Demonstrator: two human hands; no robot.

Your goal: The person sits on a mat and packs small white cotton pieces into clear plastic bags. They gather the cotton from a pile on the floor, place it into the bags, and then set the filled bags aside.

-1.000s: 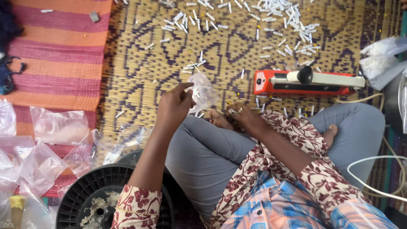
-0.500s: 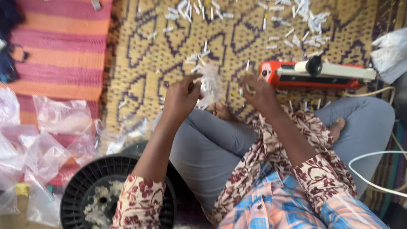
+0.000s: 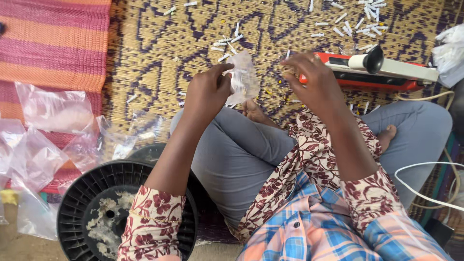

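The left hand's grip (image 3: 207, 92) is closed on a small clear plastic bag (image 3: 243, 78), pinching it at its edge and holding it up above the knees. The right hand (image 3: 313, 79) hangs just beside it with fingers loosely curled, empty and apart from the bag. Behind it a red and white heat sealer (image 3: 382, 72) lies on the woven mat (image 3: 145, 43), among scattered small white pieces (image 3: 227, 42). A black ribbed spool (image 3: 104, 203) sits by the left elbow, with empty clear bags (image 3: 53, 111) lying nearby.

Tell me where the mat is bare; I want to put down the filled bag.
Bare woven mat lies between the striped cloth and the left hand. Crowded: white pieces above the red sealer, empty bags at left.
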